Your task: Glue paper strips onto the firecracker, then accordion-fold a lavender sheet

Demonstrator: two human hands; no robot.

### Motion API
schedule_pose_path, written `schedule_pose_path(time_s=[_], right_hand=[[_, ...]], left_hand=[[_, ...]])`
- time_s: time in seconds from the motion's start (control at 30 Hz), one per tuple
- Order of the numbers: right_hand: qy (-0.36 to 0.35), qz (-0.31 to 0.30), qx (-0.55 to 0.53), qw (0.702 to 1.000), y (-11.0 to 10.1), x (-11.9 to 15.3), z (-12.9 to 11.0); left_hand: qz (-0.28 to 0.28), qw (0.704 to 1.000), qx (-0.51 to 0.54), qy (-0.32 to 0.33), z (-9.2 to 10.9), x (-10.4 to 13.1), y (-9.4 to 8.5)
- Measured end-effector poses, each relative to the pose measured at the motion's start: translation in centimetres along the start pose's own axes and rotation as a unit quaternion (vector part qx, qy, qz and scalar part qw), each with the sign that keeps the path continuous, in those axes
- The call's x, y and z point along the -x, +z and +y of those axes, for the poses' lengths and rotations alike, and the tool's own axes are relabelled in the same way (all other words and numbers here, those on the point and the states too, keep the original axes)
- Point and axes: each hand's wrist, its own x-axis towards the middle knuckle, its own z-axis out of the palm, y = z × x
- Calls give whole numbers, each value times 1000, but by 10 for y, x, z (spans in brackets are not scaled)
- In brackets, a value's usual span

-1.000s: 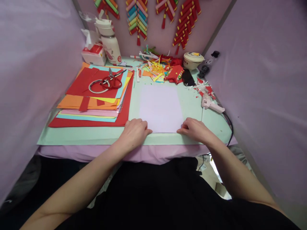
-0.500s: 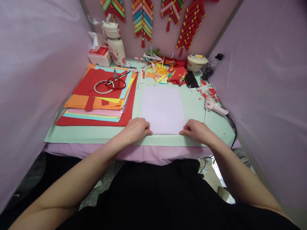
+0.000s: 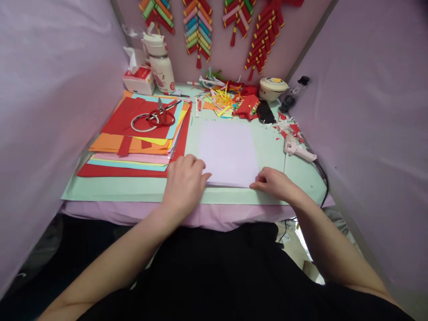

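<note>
A pale lavender sheet of paper point(image 3: 228, 151) lies flat on the light green tabletop in front of me, its near edge close to the table's front. At its near left corner is my left hand point(image 3: 185, 180), fingers curled and thumb on the paper's edge; part of that corner is hidden behind them. My right hand point(image 3: 272, 182) pinches the near right corner between thumb and bent fingers.
Left of the sheet is a stack of coloured paper point(image 3: 130, 143), topped by red-handled scissors point(image 3: 162, 117) and a tape roll point(image 3: 134, 123). To the right lie a glue gun point(image 3: 297, 149) and a black phone point(image 3: 265, 111). Paper scraps point(image 3: 222, 96), a bottle point(image 3: 162, 67) and a lidded bowl point(image 3: 272, 90) stand behind.
My left hand has turned and shifted slightly left and up along the sheet's left corner, its back now facing up more. The right hand stays at its corner.
</note>
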Motion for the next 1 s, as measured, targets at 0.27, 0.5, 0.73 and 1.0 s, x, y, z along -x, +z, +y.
schedule_pose_path(time_s=[0.27,0.5,0.73,1.0], right_hand=[[2,18,-27,999,4,0,8],[-92,306,-12,948,40,44,-16],[-226,213,61,949,78,55,-32],[-226,184,78,953,80,46,-22]], left_hand=[[-56,987,11,147,53,36,57],[-64,990,10,125,50,32,60],[-55,990,12,129,50,33,63],[-52,990,3,129,49,33,64]])
